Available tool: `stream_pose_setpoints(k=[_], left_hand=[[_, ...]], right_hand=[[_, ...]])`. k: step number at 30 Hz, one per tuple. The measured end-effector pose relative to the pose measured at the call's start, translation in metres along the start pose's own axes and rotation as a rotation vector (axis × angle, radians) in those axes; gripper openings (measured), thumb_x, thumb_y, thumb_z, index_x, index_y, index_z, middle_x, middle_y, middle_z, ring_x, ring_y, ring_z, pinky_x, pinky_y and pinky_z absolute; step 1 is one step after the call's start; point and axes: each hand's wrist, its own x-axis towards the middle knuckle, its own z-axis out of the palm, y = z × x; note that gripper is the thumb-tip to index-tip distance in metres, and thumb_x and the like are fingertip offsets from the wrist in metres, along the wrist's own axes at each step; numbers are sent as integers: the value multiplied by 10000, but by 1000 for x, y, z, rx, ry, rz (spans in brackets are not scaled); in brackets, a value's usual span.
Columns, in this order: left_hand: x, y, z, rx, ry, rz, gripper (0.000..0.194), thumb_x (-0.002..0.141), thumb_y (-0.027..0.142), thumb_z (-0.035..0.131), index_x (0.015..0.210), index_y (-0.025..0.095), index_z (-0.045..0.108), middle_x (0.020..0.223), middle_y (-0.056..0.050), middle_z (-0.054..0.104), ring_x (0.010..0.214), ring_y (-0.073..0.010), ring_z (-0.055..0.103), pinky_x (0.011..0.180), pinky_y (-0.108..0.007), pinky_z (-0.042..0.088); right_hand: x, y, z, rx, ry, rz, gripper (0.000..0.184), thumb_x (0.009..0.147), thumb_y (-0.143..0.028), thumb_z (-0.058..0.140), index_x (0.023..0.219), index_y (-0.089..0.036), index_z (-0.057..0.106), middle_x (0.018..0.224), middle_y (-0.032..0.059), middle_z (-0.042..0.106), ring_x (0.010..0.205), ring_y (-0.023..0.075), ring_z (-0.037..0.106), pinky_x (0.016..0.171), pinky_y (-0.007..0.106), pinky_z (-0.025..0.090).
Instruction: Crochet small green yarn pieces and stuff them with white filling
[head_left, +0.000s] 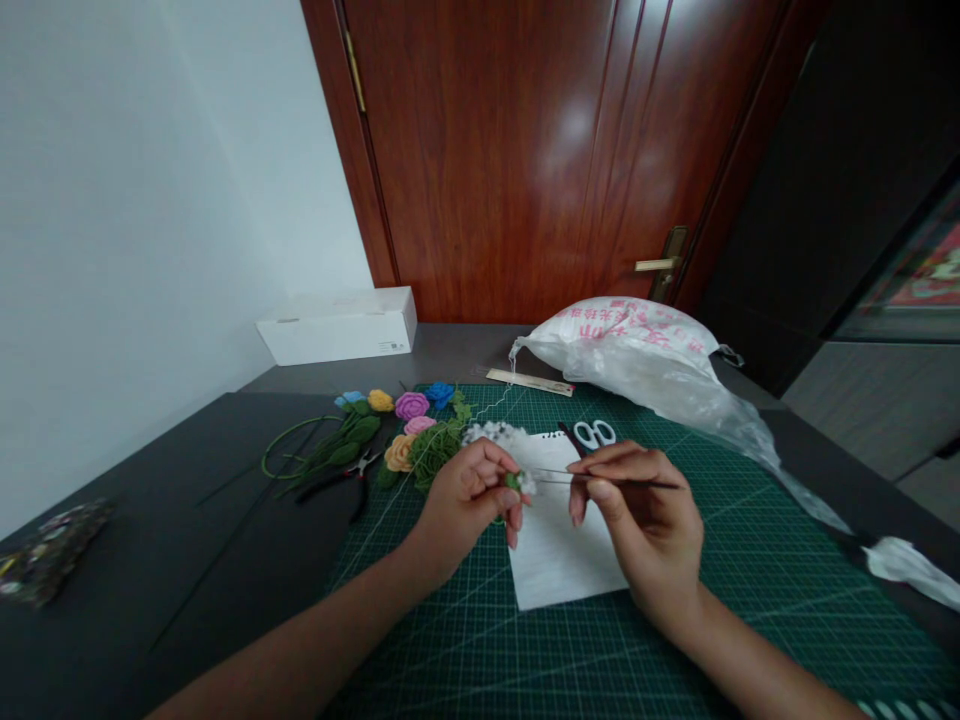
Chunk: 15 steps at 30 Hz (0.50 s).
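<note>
My left hand [472, 490] pinches a small green and white crochet piece [523, 482] between thumb and fingers. In my right hand [649, 530] is a crochet hook [652, 484], thin and dark, held like a pen and pointing left toward that piece. Thin strands run between the piece and my right fingers. Both hands are over a sheet of white paper [562, 565] on the green cutting mat [450, 640]. Behind my left hand lie a bundle of green yarn [437, 455] and some fluffy white yarn [495, 434]. Whether the hook's tip is inside a stitch is too small to tell.
Crocheted flowers, including a purple rose [412, 405], lie at the left with green leaves [356, 438] and pliers [361, 464]. White-handled scissors [595, 435], a ruler [529, 382] and a large plastic bag [630, 345] sit farther back. A white box [337, 330] stands by the wall.
</note>
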Motion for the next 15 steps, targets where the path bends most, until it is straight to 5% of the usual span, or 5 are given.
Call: stream_pose_setpoints(k=[15], left_hand=[[1, -4, 0, -17, -8, -20, 176, 750, 54, 667, 875, 159, 602, 549, 57, 628, 387, -97, 566, 390, -205, 499]], right_hand=[[3, -4, 0, -75, -60, -72, 161, 920, -78, 677, 967, -222, 732, 833, 42, 780, 776, 197, 743, 674, 345, 605]])
